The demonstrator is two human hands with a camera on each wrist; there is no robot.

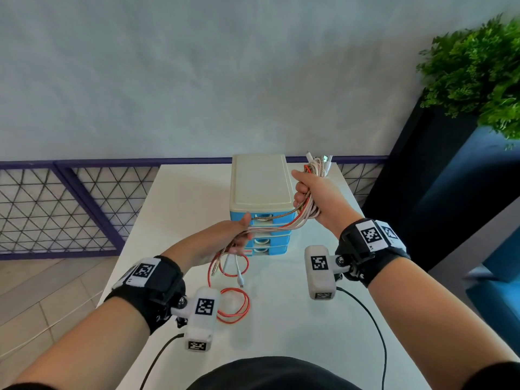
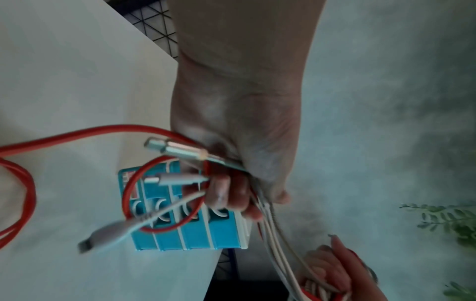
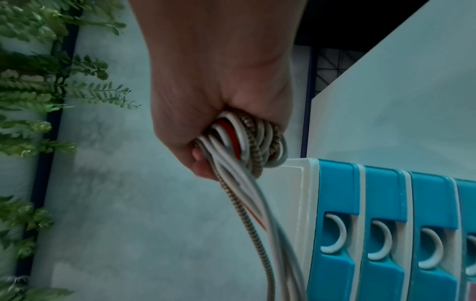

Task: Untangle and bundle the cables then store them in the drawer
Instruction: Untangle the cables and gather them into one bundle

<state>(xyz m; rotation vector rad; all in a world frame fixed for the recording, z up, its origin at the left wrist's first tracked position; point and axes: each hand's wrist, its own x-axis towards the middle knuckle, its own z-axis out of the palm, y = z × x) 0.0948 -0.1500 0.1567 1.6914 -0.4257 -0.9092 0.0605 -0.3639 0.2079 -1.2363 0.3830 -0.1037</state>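
Note:
A bunch of white, red and braided cables (image 1: 277,222) stretches between both hands in front of the blue drawer unit (image 1: 260,192). My right hand (image 1: 311,197) grips a coiled wad of cables (image 3: 247,142) beside the unit's cream top, plug ends sticking out above the fist. My left hand (image 1: 230,237) holds the other end (image 2: 231,183) lower down; plugs (image 2: 175,148) and a red cable loop (image 2: 165,193) hang from it. More red cable (image 1: 235,305) trails onto the white table (image 1: 281,319). All drawers look closed.
The drawer unit (image 3: 381,224) stands at the table's far middle. A purple mesh fence (image 1: 70,206) runs behind the table. A green plant (image 1: 478,71) on a dark blue stand is at the right. Black leads run from the wrist cameras across the table's near part.

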